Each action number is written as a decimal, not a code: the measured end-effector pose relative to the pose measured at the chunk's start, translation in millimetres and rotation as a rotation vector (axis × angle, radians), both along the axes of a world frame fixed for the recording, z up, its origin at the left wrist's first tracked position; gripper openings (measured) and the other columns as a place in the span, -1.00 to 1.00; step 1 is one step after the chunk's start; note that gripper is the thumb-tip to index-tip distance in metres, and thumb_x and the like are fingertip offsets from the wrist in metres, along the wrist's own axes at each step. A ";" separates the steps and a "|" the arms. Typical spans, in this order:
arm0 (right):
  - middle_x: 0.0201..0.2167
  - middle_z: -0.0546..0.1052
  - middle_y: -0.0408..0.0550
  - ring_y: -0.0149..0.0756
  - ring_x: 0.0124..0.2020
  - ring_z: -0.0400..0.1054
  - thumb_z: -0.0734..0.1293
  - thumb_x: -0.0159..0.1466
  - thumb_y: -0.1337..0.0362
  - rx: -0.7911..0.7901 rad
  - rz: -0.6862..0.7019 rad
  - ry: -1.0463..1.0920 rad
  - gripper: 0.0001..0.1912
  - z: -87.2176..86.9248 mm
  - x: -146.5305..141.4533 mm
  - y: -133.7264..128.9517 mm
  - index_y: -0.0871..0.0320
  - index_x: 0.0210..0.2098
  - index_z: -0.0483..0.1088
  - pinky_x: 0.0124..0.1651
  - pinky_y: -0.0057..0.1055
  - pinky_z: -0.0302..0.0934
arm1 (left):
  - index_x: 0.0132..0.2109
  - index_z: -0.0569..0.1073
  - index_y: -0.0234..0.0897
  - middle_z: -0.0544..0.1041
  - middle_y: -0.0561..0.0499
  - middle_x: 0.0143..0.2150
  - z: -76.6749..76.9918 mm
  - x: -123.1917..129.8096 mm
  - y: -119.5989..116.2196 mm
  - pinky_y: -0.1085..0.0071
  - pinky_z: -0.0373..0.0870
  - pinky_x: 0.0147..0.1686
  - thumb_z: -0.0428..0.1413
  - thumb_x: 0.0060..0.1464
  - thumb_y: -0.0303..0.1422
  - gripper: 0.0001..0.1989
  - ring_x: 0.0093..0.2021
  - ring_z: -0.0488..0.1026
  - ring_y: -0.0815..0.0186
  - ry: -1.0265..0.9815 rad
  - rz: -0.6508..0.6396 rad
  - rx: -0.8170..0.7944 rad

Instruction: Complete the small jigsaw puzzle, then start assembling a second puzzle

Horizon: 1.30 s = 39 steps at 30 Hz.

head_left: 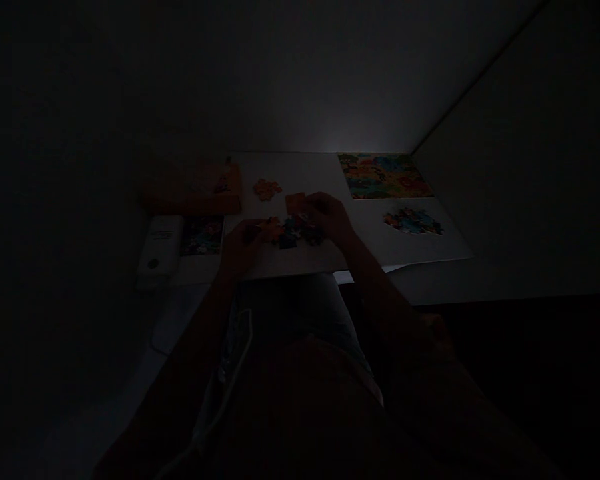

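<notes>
The scene is very dark. My left hand (241, 245) is at the left of a loose pile, its fingers closed on an orange puzzle piece (271, 231). Dark puzzle pieces (303, 229) lie in the pile between my two hands, some hidden under the right one. My right hand (331, 217) reaches over the pile, with thumb and fingers pinched at the edge of a squarish orange puzzle piece (295, 203). Shadow hides the exact contact of the fingertips on both sides.
Behind my hands sits a small heap of orange pieces (267, 189). An orange box (215, 190), a white case (161, 245) and a dark picture card (202, 235) are at left. To the right lie a colourful picture sheet (386, 177) and more puzzle pieces (414, 221). The white table (370, 250) meets a wall.
</notes>
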State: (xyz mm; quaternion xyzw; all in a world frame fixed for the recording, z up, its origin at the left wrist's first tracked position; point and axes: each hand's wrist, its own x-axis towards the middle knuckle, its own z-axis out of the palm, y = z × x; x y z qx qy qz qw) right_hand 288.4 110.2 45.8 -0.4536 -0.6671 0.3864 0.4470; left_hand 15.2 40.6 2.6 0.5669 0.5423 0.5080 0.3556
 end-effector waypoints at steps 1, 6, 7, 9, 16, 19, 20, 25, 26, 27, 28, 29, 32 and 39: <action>-0.18 0.76 -0.06 -0.08 -0.14 0.63 0.53 0.32 -0.28 0.022 -0.045 -0.001 -0.53 1.2 6.9 -0.1 -0.03 -0.12 0.61 -0.03 -0.12 0.54 | 0.08 0.68 -0.12 0.76 -0.10 0.02 -0.9 -0.6 1.1 0.22 0.66 0.04 0.44 0.23 0.10 -0.52 -0.01 0.72 0.12 -0.019 0.012 0.000; -0.12 0.77 0.00 -0.03 -0.06 0.65 0.54 0.35 -0.13 0.155 -0.102 -0.180 -0.66 3.6 46.3 -3.3 -0.02 -0.14 0.65 0.11 -0.03 0.56 | 0.13 0.68 -0.13 0.76 -0.12 0.04 -1.6 -1.4 2.6 0.22 0.67 0.04 0.44 0.23 0.13 -0.46 0.02 0.72 0.12 -0.052 0.041 0.010; -0.09 0.78 0.02 -0.01 -0.03 0.65 0.53 0.36 -0.09 0.174 -0.069 -0.240 -0.70 3.0 52.6 -4.0 -0.02 -0.13 0.66 0.16 0.01 0.55 | 0.13 0.68 -0.14 0.76 -0.13 0.06 -1.4 -1.0 2.3 0.23 0.67 0.05 0.44 0.23 0.14 -0.45 0.03 0.72 0.12 -0.060 0.045 0.014; -0.01 0.78 0.06 0.03 0.04 0.65 0.51 0.38 0.00 0.210 -0.015 -0.331 -0.76 1.1 59.2 -5.7 -0.01 -0.10 0.69 0.24 0.09 0.53 | 0.15 0.67 -0.16 0.76 -0.15 0.09 -1.0 0.1 1.7 0.22 0.67 0.05 0.45 0.22 0.13 -0.43 0.05 0.72 0.11 -0.074 0.052 0.023; -0.01 0.76 0.07 -0.01 0.00 0.64 0.50 0.50 -0.02 0.264 0.088 -0.349 -0.74 -7.0 0.4 -21.8 -0.03 0.01 0.71 0.16 -0.01 0.54 | 0.18 0.67 -0.14 0.78 -0.16 0.13 1.8 1.1 1.0 0.20 0.72 0.02 0.51 0.15 0.11 -0.39 0.02 0.74 0.10 -0.099 0.036 -0.015; -0.05 0.77 0.05 -0.01 -0.04 0.64 0.52 0.51 -0.05 0.214 0.185 -0.357 -0.74 -8.7 -30.9 -26.3 -0.03 -0.04 0.71 0.14 -0.03 0.54 | 0.12 0.68 -0.16 0.78 -0.16 0.11 3.7 0.8 0.3 0.17 0.73 0.08 0.51 0.15 0.14 -0.40 0.04 0.75 0.09 -0.098 0.019 -0.020; -0.06 0.77 0.04 -0.02 -0.04 0.64 0.51 0.52 -0.08 0.195 0.190 -0.350 -0.72 -8.9 -36.6 -26.1 -0.03 -0.06 0.71 0.13 -0.04 0.54 | 0.10 0.68 -0.17 0.79 -0.16 0.10 4.1 1.0 0.1 0.17 0.73 0.07 0.51 0.14 0.16 -0.39 0.03 0.75 0.10 -0.099 0.018 -0.020; -0.12 0.78 0.01 -0.08 -0.11 0.63 0.47 0.51 -0.22 0.093 0.144 -0.268 -0.57 -7.1 -27.3 -18.9 -0.01 -0.08 0.72 0.04 -0.13 0.53 | 0.06 0.71 -0.17 0.80 -0.13 0.02 4.5 4.0 0.8 0.19 0.75 0.00 0.42 0.24 0.23 -0.42 -0.04 0.76 0.11 -0.144 0.052 -0.028; -0.13 0.78 0.01 -0.08 -0.12 0.63 0.47 0.50 -0.25 0.069 0.121 -0.244 -0.54 -6.2 -20.5 -17.5 0.00 -0.08 0.72 0.01 -0.14 0.53 | 0.06 0.72 -0.17 0.80 -0.13 0.03 4.6 4.6 1.1 0.19 0.75 0.01 0.40 0.28 0.23 -0.43 -0.03 0.76 0.12 -0.157 0.056 -0.029; -0.12 0.78 0.00 -0.08 -0.13 0.63 0.47 0.48 -0.28 0.049 0.092 -0.219 -0.51 -5.1 -12.8 -16.6 0.01 -0.08 0.72 -0.01 -0.14 0.52 | 0.07 0.72 -0.16 0.80 -0.14 0.05 4.6 5.1 1.4 0.18 0.76 0.04 0.38 0.30 0.23 -0.44 -0.02 0.76 0.12 -0.167 0.058 -0.030; -0.12 0.79 0.00 -0.08 -0.13 0.64 0.48 0.46 -0.30 0.038 0.058 -0.196 -0.49 -3.6 -4.5 -16.2 0.01 -0.08 0.72 -0.02 -0.14 0.52 | 0.09 0.73 -0.16 0.80 -0.14 0.08 4.7 5.4 1.6 0.17 0.76 0.06 0.38 0.31 0.22 -0.44 0.00 0.75 0.12 -0.173 0.055 -0.030; -0.12 0.79 0.00 -0.07 -0.14 0.64 0.48 0.45 -0.32 0.037 0.024 -0.179 -0.47 -1.6 4.3 -16.4 0.01 -0.09 0.73 -0.02 -0.13 0.52 | 0.11 0.72 -0.16 0.80 -0.15 0.10 4.9 5.6 1.9 0.16 0.76 0.08 0.38 0.32 0.21 -0.44 0.02 0.75 0.12 -0.178 0.050 -0.031; -0.14 0.80 -0.01 -0.09 -0.17 0.63 0.50 0.44 -0.33 0.097 -0.085 -0.196 -0.47 6.4 34.1 -20.8 0.00 -0.10 0.74 -0.03 -0.13 0.52 | 0.12 0.71 -0.17 0.79 -0.17 0.10 5.7 4.8 2.4 0.16 0.76 0.09 0.39 0.32 0.19 -0.45 0.01 0.76 0.12 -0.183 0.054 -0.027; -0.08 0.81 0.03 -0.07 -0.13 0.64 0.50 0.50 -0.13 0.324 -0.303 -0.362 -0.68 9.9 133.3 -44.5 -0.05 -0.09 0.76 0.01 -0.08 0.57 | 0.01 0.73 -0.16 0.81 -0.17 0.03 14.9 4.1 1.1 0.05 0.79 0.04 0.42 0.25 0.13 -0.53 -0.05 0.78 0.04 -0.105 0.132 -0.055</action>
